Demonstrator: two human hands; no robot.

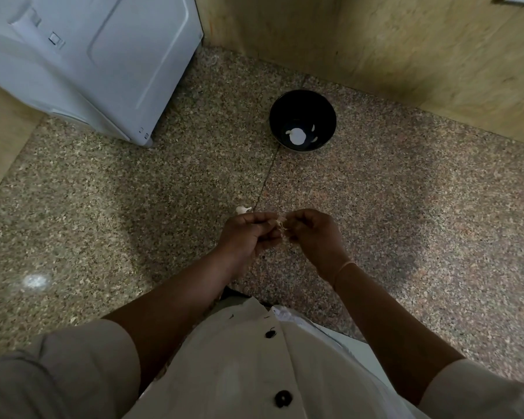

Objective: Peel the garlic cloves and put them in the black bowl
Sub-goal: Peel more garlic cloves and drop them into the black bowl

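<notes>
**While the skin hangs loose, strip it clean**

Since the garlic clove [280, 227] is pinched between both hands, its papery skin [282, 219] fraying at the gap, one hand should steady it while the other draws the skin off lengthwise without crushing. Left hand [248, 234] and right hand [313, 234] meet, fingers curled, low over the speckled counter [406, 207]. Another garlic piece [242, 210] lies just beyond the left hand. The black bowl [285, 107], holding peeled cloves [297, 136], stands well beyond.
</notes>
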